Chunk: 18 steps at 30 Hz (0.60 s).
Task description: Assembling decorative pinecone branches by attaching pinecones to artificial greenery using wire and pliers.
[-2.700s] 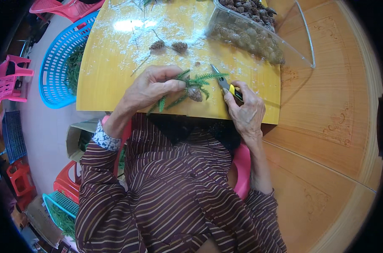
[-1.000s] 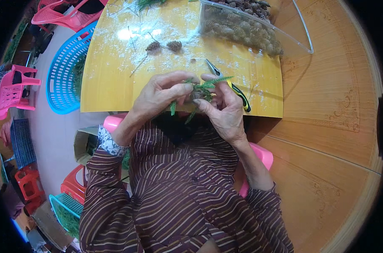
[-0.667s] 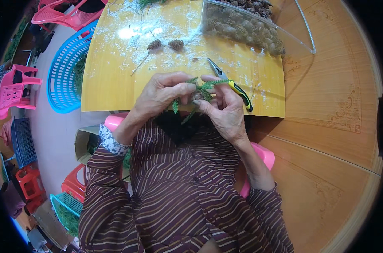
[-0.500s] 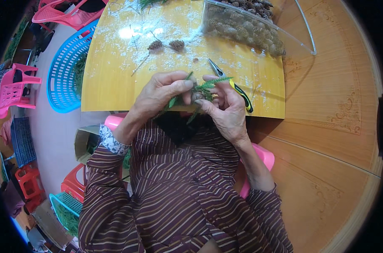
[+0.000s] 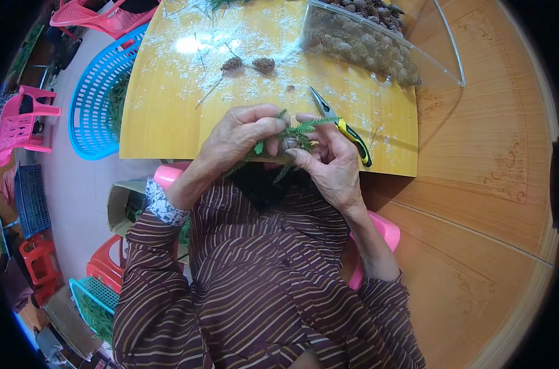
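Note:
Over the near edge of the yellow table (image 5: 168, 132), my left hand (image 5: 239, 135) and my right hand (image 5: 333, 163) meet around a green artificial fir sprig (image 5: 303, 128). My left thumb and fingers pinch it from the left, while my right thumb and fingers close on it from the right. A small brownish, rounded piece, perhaps a pine cone, shows between the two thumbs; my fingers hide much of it. Just beyond my right hand lie long-nose pliers (image 5: 354, 136) with yellow and black handles. Two pine cones (image 5: 263, 65) on wire stems rest farther back.
White flakes are scattered across the tabletop. A clear plastic bin (image 5: 359, 49) full of pine cones stands at the back right. To the left are a blue basket (image 5: 82, 120) with greenery inside, a pink chair (image 5: 27, 126) and a cardboard box (image 5: 116, 209). Wooden panels (image 5: 476, 135) lie to the right.
The view has shifted slightly, so the table things appear a little farther right. Both hands keep their hold on the sprig with hardly any movement.

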Each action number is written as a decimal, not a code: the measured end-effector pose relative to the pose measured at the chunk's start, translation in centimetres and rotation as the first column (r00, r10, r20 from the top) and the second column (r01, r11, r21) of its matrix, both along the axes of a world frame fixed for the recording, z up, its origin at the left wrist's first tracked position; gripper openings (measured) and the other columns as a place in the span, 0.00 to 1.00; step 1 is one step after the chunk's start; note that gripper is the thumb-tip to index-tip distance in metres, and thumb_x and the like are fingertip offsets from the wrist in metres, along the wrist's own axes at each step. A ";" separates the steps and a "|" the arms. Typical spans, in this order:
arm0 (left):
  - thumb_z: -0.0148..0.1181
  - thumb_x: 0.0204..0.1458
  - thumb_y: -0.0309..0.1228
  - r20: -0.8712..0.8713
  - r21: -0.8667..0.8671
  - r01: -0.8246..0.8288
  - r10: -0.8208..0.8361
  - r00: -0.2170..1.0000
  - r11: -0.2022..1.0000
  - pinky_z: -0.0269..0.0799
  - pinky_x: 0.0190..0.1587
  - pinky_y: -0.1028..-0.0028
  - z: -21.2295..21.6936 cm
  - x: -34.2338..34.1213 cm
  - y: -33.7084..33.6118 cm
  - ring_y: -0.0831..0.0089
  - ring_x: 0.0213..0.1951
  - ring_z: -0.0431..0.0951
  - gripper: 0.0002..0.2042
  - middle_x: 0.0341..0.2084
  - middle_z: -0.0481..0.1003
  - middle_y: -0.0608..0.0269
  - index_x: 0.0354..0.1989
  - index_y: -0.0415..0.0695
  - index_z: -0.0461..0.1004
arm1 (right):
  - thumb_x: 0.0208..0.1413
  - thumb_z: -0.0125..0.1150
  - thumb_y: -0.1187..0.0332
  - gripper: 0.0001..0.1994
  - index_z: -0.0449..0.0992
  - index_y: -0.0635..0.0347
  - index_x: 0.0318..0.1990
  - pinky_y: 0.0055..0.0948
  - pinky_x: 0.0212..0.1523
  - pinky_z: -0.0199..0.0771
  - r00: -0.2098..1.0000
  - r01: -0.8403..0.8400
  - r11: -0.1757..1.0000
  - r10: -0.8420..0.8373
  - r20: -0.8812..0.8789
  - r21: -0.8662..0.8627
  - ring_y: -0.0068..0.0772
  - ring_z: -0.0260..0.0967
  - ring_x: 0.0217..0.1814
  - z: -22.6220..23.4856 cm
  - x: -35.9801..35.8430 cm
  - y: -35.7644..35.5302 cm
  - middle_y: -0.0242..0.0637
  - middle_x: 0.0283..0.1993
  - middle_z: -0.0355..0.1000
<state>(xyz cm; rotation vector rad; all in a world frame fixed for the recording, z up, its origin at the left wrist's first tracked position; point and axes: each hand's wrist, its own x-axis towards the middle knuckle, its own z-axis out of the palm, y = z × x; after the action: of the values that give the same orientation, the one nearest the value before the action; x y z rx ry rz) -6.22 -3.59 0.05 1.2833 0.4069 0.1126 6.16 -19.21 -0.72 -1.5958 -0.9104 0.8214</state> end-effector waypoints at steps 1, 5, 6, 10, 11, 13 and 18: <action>0.53 0.56 0.32 0.007 -0.027 -0.030 0.030 1.000 0.999 0.64 0.32 0.82 0.1 0.0 -0.1 0.82 0.25 0.70 0.10 0.20 0.71 0.69 0.40 0.39 0.73 | 0.49 0.65 0.77 0.25 0.65 0.64 0.56 0.09 0.28 0.61 1.000 -0.003 1.000 0.003 0.000 0.000 0.07 0.58 0.27 0.1 0.0 0.0 0.28 0.39 0.73; 0.52 0.56 0.31 0.039 -0.081 -0.097 0.100 0.994 0.992 0.64 0.33 0.82 -0.6 0.0 -0.1 0.82 0.26 0.70 0.09 0.21 0.71 0.69 0.40 0.40 0.73 | 0.49 0.66 0.76 0.25 0.65 0.65 0.56 0.09 0.26 0.58 0.997 0.022 0.998 -0.018 0.070 -0.057 0.07 0.54 0.25 0.5 0.1 0.1 0.26 0.38 0.72; 0.52 0.56 0.31 0.053 -0.095 -0.114 0.120 0.991 0.989 0.64 0.33 0.83 -0.5 0.0 0.0 0.83 0.26 0.70 0.09 0.21 0.71 0.70 0.40 0.40 0.73 | 0.49 0.66 0.76 0.25 0.65 0.66 0.56 0.09 0.25 0.57 0.998 0.019 0.999 -0.017 0.053 -0.049 0.07 0.53 0.25 0.4 0.1 0.1 0.26 0.38 0.72; 0.53 0.55 0.30 0.010 -0.026 -0.058 0.059 0.998 0.998 0.65 0.33 0.83 0.2 0.3 -0.2 0.83 0.27 0.71 0.09 0.22 0.72 0.70 0.41 0.40 0.74 | 0.48 0.66 0.77 0.25 0.66 0.66 0.54 0.10 0.22 0.54 0.998 0.059 0.998 -0.059 0.004 0.013 0.07 0.51 0.23 0.0 -0.1 0.2 0.26 0.36 0.72; 0.53 0.55 0.30 0.011 -0.022 -0.063 0.063 0.998 0.998 0.65 0.33 0.83 0.2 0.2 -0.2 0.83 0.27 0.71 0.09 0.22 0.72 0.70 0.41 0.40 0.74 | 0.46 0.66 0.77 0.24 0.67 0.65 0.52 0.11 0.21 0.53 0.994 0.113 0.992 -0.113 -0.015 0.056 0.07 0.51 0.22 0.0 -0.2 0.2 0.26 0.35 0.72; 0.54 0.55 0.30 0.036 -0.006 -0.021 0.021 0.999 1.000 0.66 0.33 0.82 -0.3 0.1 -0.1 0.84 0.28 0.71 0.09 0.23 0.72 0.70 0.41 0.39 0.74 | 0.45 0.66 0.78 0.22 0.68 0.64 0.51 0.12 0.19 0.53 0.986 0.163 0.981 -0.160 -0.036 0.102 0.07 0.51 0.20 -0.3 -0.4 0.2 0.26 0.34 0.72; 0.56 0.54 0.32 0.055 0.007 -0.001 0.001 0.998 1.000 0.67 0.32 0.82 -0.4 -0.7 0.1 0.86 0.30 0.70 0.11 0.26 0.73 0.71 0.41 0.39 0.75 | 0.50 0.63 0.80 0.27 0.62 0.66 0.59 0.11 0.28 0.62 0.998 0.051 0.999 -0.051 -0.042 0.017 0.11 0.60 0.31 -0.2 -0.5 0.6 0.35 0.47 0.69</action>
<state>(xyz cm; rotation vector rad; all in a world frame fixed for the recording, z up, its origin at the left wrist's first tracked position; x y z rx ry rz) -6.96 -3.54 -0.38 1.2841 0.3602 0.1500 5.68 -18.64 -0.89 -1.5742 -0.8421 0.8055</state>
